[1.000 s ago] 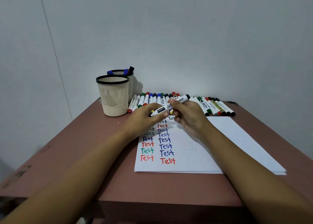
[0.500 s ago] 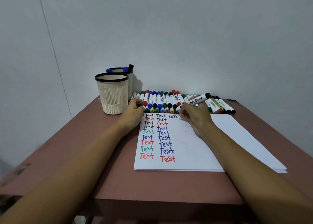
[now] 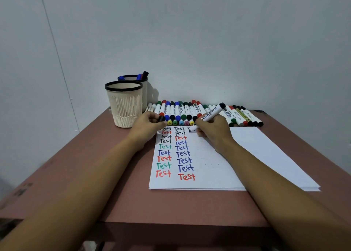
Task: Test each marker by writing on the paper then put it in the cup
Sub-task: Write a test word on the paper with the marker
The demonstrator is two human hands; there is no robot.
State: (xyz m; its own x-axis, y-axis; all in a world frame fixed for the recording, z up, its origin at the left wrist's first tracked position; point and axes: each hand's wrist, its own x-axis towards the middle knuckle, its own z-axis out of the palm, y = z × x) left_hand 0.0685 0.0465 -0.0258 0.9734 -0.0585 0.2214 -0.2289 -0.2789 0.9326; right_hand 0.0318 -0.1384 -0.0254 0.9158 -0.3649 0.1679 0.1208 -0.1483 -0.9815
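Paper (image 3: 209, 171): two columns done, third begun. Right hand (image 3: 214, 132) grips marker (image 3: 211, 114), writing; left hand (image 3: 147, 127) pinches cap (image 3: 161, 118). Row (image 3: 177, 111) at centre likely untested.

**Single view: head-worn wide-angle camera.** The lens sits above the near edge of the table (image 3: 133, 203) and faces forward and down. The table's front lip crosses the lower frame. Both forearms enter from the bottom corners, close under the lens, and converge just below frame centre. There the left hand (image 3: 150, 125) pinches a black cap (image 3: 161, 119) and the right hand (image 3: 212, 131) grips a marker (image 3: 211, 114). The paper (image 3: 266, 155) lies centre-right, and the front cup (image 3: 124, 106) and rear cup (image 3: 145, 91) stand centre-left. The row of markers (image 3: 182, 110) lines the table's far edge. The wall (image 3: 209, 42) faces the camera and fills the upper half. A wall seam (image 3: 57, 61) slants down the left side.
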